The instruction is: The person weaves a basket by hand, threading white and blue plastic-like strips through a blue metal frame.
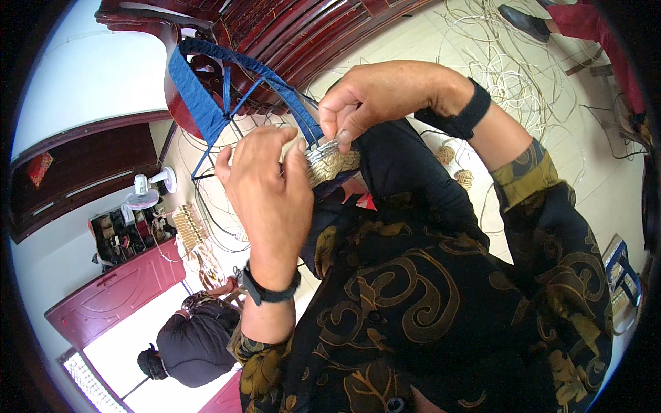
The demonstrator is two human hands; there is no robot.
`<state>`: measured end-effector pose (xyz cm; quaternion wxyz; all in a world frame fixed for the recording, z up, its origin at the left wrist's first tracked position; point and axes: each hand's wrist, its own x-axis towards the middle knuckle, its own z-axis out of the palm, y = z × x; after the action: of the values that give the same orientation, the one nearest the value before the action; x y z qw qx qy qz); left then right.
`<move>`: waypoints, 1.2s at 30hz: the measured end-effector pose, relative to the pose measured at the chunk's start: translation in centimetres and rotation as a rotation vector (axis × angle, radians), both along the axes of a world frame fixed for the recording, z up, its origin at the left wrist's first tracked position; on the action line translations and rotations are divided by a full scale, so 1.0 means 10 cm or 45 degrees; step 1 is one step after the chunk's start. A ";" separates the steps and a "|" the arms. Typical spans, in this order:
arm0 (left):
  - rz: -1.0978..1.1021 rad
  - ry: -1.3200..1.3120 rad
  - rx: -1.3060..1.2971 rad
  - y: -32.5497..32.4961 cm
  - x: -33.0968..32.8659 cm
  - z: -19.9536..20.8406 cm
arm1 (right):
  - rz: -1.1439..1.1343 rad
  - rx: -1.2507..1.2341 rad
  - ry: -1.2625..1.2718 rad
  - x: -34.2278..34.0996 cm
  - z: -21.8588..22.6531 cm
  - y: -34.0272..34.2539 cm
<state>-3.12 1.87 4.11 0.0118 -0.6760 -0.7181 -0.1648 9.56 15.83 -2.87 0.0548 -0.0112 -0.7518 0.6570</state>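
Observation:
A small woven piece of pale, straw-coloured strands (332, 165) is held between my hands, above my lap. My right hand (379, 96) pinches its upper edge with thumb and fingertips. My left hand (265, 182) curls against its left side, the thumb along the edge; part of its grip is hidden behind the hand. Just past my hands, a dark blue cloth strap (196, 96) loops over thin dark rods. I wear dark bands on both wrists.
Loose pale strands (513, 82) lie tangled on the tiled floor to the right. Two small woven balls (464, 179) lie beside my leg. A dark red wooden bench (275, 34) stands ahead. At left are a fan (142, 195) and a person in black (196, 341); another person's shoe (525, 24) shows far right.

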 end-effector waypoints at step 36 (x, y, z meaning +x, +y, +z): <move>-0.385 0.422 0.481 -0.07 0.14 -0.58 | -0.703 -1.277 0.703 0.16 0.12 -0.52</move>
<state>-1.68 1.13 -1.70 0.2300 -0.7790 -0.5540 -0.1827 11.18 10.64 -1.64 0.4021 -0.0591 -0.2804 0.8696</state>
